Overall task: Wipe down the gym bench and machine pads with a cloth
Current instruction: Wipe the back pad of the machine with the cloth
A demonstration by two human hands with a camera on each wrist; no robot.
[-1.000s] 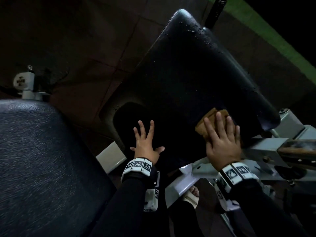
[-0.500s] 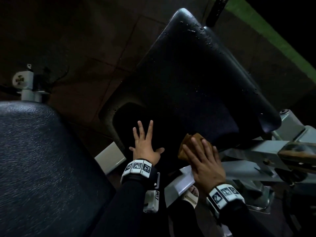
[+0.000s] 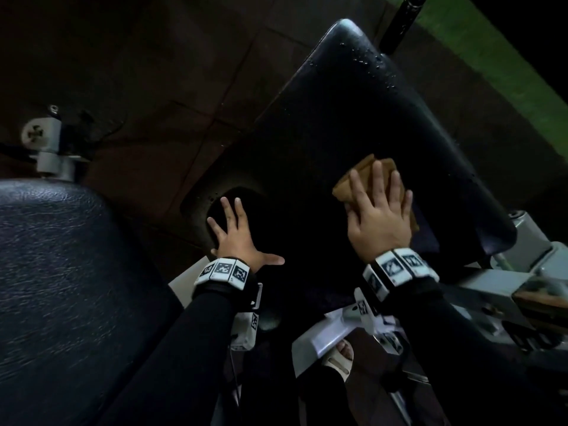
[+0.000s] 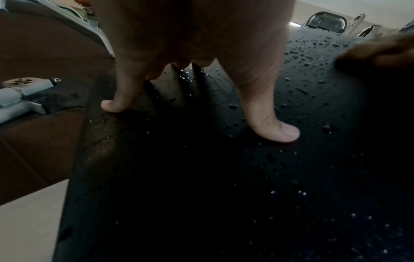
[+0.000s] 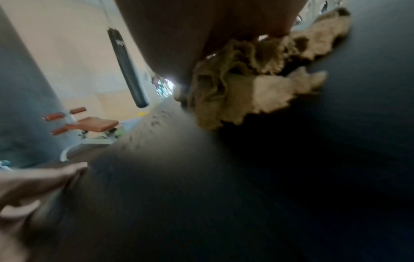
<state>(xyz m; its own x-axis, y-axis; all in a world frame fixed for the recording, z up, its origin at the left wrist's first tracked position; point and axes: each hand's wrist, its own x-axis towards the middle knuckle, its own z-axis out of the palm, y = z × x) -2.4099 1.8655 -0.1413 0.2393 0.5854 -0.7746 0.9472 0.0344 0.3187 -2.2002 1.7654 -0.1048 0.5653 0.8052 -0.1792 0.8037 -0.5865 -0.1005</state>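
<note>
The crumpled tan cloth [image 3: 365,176] lies on the right half of the long black vinyl bench pad [image 3: 353,112], pinned flat under my right hand [image 3: 381,216], fingers straight and spread over it, pressing rather than gripping. My left hand [image 3: 238,238] rests released on the near left part of the same pad, fingers splayed, fingertips [image 4: 277,131] touching the wet surface, holding nothing

What worries me: the pad is smooth and beaded with water droplets [image 4: 313,51], thickest toward the far end, so I judge the cloth could skid out from under a flat palm, or bunch up and only smear. My bracing hand could slip on that slick vinyl too. The frayed, ragged cloth edge [image 5: 280,95] might also catch on the grey metal frame [image 3: 507,281] just beside the pad's near right corner

The pad is rounded at its edges, glossy and slightly grained. A second dark pad with leather-like texture [image 3: 61,287] sits at the near left, not yet touched. Below lies brown tiled floor [image 3: 138,87], with a green strip [image 3: 491,47] at the far right
</note>
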